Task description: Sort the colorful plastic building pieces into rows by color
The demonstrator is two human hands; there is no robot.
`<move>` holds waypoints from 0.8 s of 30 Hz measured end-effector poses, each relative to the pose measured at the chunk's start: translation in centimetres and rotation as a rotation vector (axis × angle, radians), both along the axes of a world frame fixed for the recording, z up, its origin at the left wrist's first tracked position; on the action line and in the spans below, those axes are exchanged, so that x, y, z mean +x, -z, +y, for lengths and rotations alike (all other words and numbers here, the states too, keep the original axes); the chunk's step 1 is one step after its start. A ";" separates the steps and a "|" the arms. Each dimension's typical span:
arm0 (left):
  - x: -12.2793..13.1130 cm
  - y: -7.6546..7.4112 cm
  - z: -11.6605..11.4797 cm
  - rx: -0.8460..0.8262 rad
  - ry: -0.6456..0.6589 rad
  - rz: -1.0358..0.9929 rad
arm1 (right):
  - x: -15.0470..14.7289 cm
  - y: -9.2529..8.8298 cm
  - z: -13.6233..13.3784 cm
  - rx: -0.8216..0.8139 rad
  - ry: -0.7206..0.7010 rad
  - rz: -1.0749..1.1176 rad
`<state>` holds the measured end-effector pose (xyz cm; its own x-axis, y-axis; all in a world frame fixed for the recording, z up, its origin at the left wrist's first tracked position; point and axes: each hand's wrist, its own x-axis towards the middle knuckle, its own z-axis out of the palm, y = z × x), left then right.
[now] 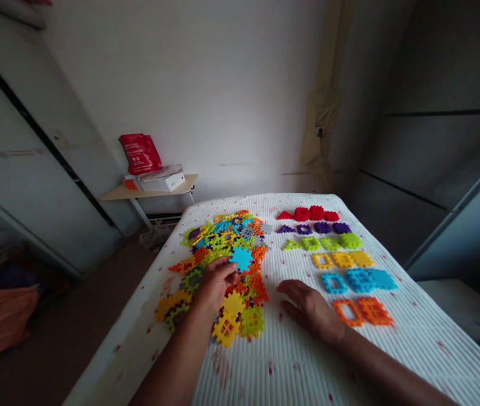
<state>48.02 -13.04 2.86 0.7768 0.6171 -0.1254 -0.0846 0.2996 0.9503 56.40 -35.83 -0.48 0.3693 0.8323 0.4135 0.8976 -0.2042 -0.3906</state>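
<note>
A light blue toothed plastic piece (241, 259) is pinched in my left hand (218, 279), above a heap of mixed-colour pieces (212, 239). My right hand (307, 307) rests low over the white ribbed cover, fingers curled loosely and apart, holding nothing, between the heap and the sorted pieces. To the right, pieces lie in rows by colour: red (316, 213), purple (323, 228), green (330, 244), yellow (342, 260), blue (365, 279) and orange (374, 312). Yellow pieces (226, 329) and a green one (252, 322) lie at the heap's near edge.
The pieces lie on a bed-like surface (265, 366) with a white cover. Behind it at the left, a small table (117, 193) holds a red bag (138, 153) and a white box (168, 179). Cabinets stand on both sides, and a wall is at the back.
</note>
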 end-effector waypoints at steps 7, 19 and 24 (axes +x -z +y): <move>-0.6 1.6 -6.3 -0.124 0.139 0.014 | -1.3 -2.3 0.4 0.205 0.130 -0.117; -1.0 3.9 -8.3 -0.218 0.129 0.070 | -2.2 -1.9 0.9 0.056 0.157 -0.106; -1.4 4.4 -8.6 -0.139 0.186 0.093 | -1.7 -1.9 0.4 0.103 0.117 -0.053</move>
